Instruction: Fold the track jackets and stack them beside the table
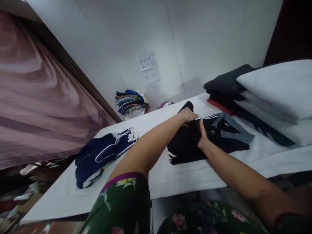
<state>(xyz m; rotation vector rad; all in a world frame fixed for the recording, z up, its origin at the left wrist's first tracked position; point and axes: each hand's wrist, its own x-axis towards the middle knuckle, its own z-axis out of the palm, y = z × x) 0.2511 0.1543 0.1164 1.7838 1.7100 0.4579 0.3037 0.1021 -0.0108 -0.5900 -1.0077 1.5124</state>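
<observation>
dark green, flower-printed cloth sleeve with a purple edge [124,198] sits closest to us, and past it our bare hands meet over a soft black garment with white stripes [186,146], around the middle of the desk [177,183]. our left hand [192,115], a thin silver bracelet [187,114] at its wrist, has its fingers grasping the garment's far edge; our right hand [202,134] grasps it too, thumb uppermost, its other fingers mostly hidden by the fabric.

we judge that the fold could slip or bunch if our hands pull unevenly, since the fabric looks limp. the blue-grey cloth trim [236,134] splays loosely to the right and could stay crooked. a wide sweep of our right arm could also nudge the tall stack of grey, white, red and dark folded fabric [226,81], whose layers lie unevenly.

white cloth covers the desk, wrinkled towards the right. a navy garment with white piping [97,157] rests on its left part. beyond the far edge we see a mixed-colour pile of folded clothes [131,102], a pale grey panelled wall [209,39] bearing handwritten white paper notes [148,63], and a shiny pink curtain [46,100] at left.
</observation>
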